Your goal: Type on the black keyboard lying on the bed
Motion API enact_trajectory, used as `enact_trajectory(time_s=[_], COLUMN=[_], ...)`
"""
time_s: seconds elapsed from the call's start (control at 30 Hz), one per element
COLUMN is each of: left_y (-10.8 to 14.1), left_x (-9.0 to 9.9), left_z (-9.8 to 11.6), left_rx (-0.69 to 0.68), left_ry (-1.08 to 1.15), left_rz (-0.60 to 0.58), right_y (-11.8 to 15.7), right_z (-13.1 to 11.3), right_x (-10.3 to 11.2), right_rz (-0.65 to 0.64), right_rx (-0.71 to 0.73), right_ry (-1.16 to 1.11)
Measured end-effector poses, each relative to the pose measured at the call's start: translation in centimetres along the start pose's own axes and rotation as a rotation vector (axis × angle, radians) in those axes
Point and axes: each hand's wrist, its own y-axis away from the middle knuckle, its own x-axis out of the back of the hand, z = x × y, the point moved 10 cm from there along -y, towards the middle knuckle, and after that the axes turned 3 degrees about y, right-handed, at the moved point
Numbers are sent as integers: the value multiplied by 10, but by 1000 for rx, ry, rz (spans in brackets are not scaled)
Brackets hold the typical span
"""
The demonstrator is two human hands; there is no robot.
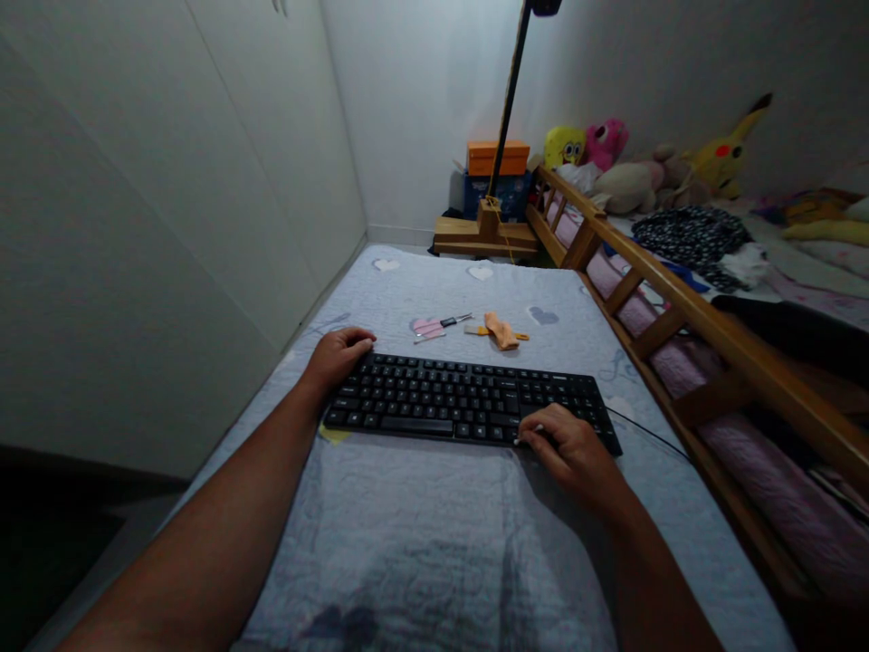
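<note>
A black keyboard (434,398) lies on the light blue quilted cover (421,507). At its far left corner my left hand (339,355) grips the edge, thumb and fingers close together. My right hand (563,444) is closed in a pinch over the lower right part of the keyboard. A small white tip like a cotton swab's (518,442) shows at its fingertips, touching or just above the front edge. Beyond the keyboard lie another cotton swab (429,338), a black-handled tool with a metal tip (454,321), a yellow-handled brush (477,330) and an orange cloth (501,331).
A black cable (652,429) runs from the keyboard towards the wooden bed rail (685,308) on the right. White cupboard doors (204,181) stand at the left. At the back are a wooden stand (485,237) with a pole and an orange box (498,158).
</note>
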Motion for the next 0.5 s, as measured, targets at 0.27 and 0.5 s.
enact_trajectory(time_s=[0.27,0.5], left_y=[-1,-2], left_x=[1,6], left_z=[-3,-5], left_rx=[4,18], left_ry=[34,79], left_rz=[1,34], right_y=[-2,-1], right_z=[-12,-7], right_x=[-9,-7], right_rz=[-20,-13], right_rx=[47,24], right_ry=[-9,-8])
